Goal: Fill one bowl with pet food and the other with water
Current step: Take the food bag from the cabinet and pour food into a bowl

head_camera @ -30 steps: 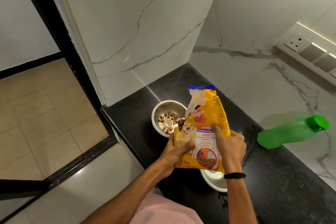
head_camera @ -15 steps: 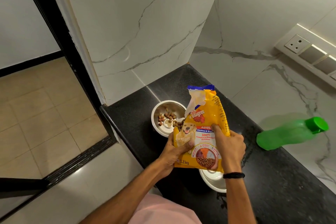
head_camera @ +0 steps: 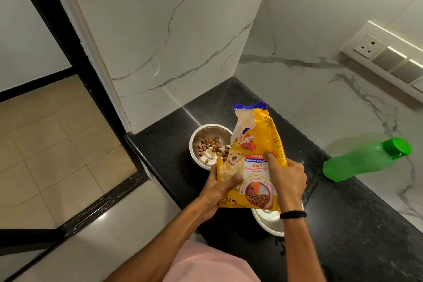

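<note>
A yellow pet food bag with a torn-open top stands nearly upright over the black counter. My left hand grips its lower left edge and my right hand grips its right side. Behind the bag sits a steel bowl holding a small heap of brown kibble. A second steel bowl lies under the bag and my right wrist, mostly hidden; I cannot see what is in it. A green water bottle with its cap on leans against the marble wall at right.
Marble walls close the counter at the back and right. A socket and switch panel is mounted on the right wall. The counter's left edge drops to a tiled floor beyond a black door frame.
The bag has come slightly more upright. Both hands keep their grip, and the kibble heap in the far bowl looks about the same.
</note>
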